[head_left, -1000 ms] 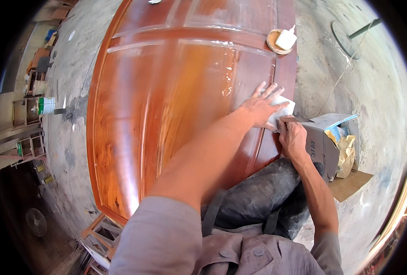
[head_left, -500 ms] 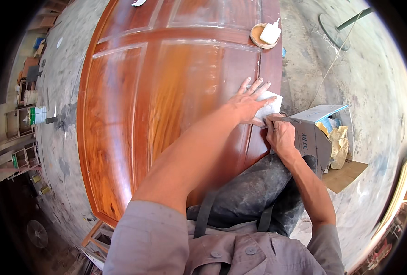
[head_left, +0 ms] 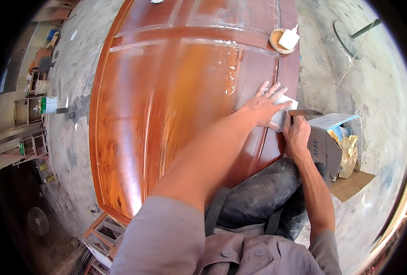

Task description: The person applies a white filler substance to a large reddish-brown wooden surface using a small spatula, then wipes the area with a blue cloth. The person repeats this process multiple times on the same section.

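Note:
A glossy reddish-brown panelled wooden door (head_left: 176,110) lies flat in front of me. My left hand (head_left: 264,110) lies on it near the right edge, fingers spread, pressing down a white, flat piece like folded sandpaper (head_left: 283,101). My right hand (head_left: 297,134) is closed around a thin, flat, brownish blade (head_left: 306,112), which points right past the door's edge. Its near end sits beside the white piece; whether they touch I cannot tell. Farther up the same edge, a round dish (head_left: 275,42) carries a white squeeze bottle (head_left: 288,39).
To my right stands an open cardboard box (head_left: 322,140) with crumpled brown paper (head_left: 348,151) inside. A round metal base (head_left: 348,40) with a pole rests on the concrete floor (head_left: 373,87). At far left are a white bucket (head_left: 49,105) and wooden frames. White smears mark the door.
The view has shifted, so the door and box appear farther right. My right hand has moved the blade slightly away from me and turned it. My left hand stays on the white piece.

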A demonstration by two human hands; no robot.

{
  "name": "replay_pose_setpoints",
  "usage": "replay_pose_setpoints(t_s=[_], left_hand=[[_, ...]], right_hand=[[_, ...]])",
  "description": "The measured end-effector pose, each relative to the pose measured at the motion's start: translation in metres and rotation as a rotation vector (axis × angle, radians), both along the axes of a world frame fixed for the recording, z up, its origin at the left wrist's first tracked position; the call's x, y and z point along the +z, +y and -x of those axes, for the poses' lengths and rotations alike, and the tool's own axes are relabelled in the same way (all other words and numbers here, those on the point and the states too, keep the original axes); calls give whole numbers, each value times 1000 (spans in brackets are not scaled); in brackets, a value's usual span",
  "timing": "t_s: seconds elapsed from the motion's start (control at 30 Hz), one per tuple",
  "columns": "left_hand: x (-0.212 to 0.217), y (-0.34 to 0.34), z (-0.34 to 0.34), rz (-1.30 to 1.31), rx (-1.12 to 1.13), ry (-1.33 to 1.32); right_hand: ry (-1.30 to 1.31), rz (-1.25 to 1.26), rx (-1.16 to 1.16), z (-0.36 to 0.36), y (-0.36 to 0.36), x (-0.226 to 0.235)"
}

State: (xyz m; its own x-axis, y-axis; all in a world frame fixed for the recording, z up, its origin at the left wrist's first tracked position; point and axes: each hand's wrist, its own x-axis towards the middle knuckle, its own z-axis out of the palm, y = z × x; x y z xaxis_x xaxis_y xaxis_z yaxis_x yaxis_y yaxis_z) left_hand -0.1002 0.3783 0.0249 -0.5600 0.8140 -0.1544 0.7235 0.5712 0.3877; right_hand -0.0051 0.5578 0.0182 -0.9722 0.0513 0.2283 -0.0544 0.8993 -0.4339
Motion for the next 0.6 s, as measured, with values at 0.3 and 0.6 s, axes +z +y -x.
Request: replay_pose_setpoints(t_s=[0.3,0.6], left_hand=[[2,-2,-1,-15,0,-38],[-4,-1,0,-3,-7,-25]], right_hand=[[-51,-24,-38,4,-5,-2],[-23,38,-7,-6,-3,-5]])
